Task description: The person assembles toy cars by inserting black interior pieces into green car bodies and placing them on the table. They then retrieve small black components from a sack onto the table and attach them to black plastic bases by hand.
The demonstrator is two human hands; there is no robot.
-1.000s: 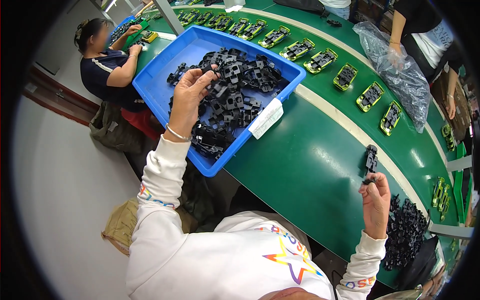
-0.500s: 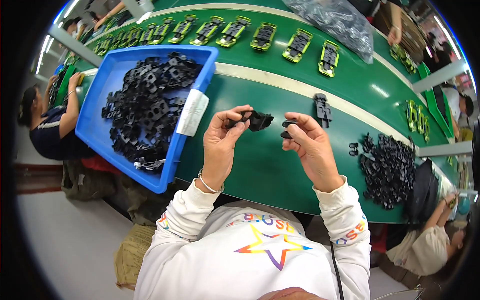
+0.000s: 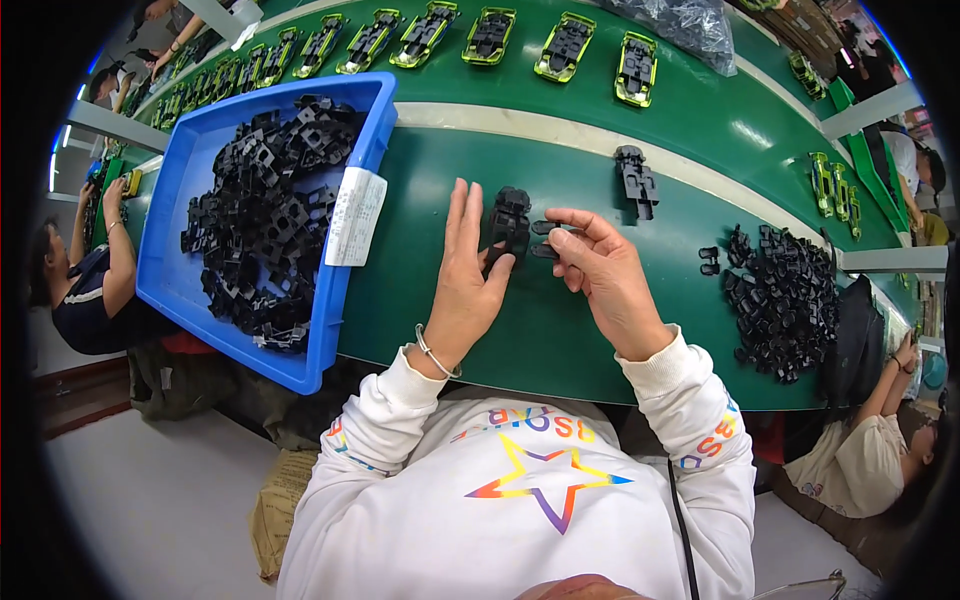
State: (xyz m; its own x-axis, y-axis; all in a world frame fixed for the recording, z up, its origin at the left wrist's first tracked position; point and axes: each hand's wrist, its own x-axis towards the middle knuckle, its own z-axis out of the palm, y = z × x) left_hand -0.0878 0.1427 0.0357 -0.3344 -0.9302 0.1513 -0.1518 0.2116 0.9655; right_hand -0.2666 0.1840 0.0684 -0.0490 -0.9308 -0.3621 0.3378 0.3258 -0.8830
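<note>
In front of me, my left hand [image 3: 466, 285] steadies a black plastic toy-car chassis part [image 3: 511, 218] with its thumb at the lower end. Its upper fingers are stretched away from the part, and the grip behind it is hidden. My right hand [image 3: 603, 272] pinches a small black two-lobed plastic piece [image 3: 545, 240] between thumb and fingers, close to the chassis part's right side; whether they touch, I cannot tell. Beyond my right hand, another black chassis part [image 3: 636, 182] lies on the green table [image 3: 420, 165].
A blue bin [image 3: 322, 345] full of black parts stands left. Small black pieces [image 3: 785, 305] are heaped right, with a two-lobed piece [image 3: 709, 261] beside them. Green-rimmed car bases [image 3: 565, 47] line the far strip near a clear plastic bag [image 3: 690, 30]. People work on both sides.
The chassis part has turned from lying sideways to pointing away from me, and my left fingers have straightened. My right hand has brought the small piece closer to it. The whole view has shifted slightly.
</note>
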